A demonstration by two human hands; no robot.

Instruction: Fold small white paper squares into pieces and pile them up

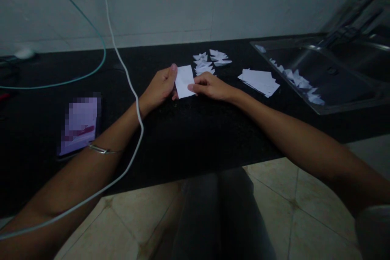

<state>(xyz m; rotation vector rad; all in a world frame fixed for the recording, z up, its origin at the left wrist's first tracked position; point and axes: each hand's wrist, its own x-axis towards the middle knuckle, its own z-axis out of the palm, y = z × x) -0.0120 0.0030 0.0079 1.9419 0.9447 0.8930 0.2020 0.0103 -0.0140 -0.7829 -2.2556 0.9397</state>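
Note:
A small white sheet of paper (184, 81) is held up between my two hands, just above the dark countertop (183, 138). My left hand (163, 85) pinches its left edge, thumb on top. On the right edge, my right hand (210, 86) grips it with thumb and bent fingers. Behind my right hand lie several folded white paper shapes (203, 64) with pointed tips, in two short rows. A loose stack of flat paper sheets (258, 81) rests to the right of that hand.
More folded paper pieces (300, 80) line the near-left rim of the steel sink (332, 73) at right. A phone (79, 124) with a blurred screen lies beside my left forearm. A white cable (126, 73) crosses that forearm; a teal cable (91, 74) loops at left.

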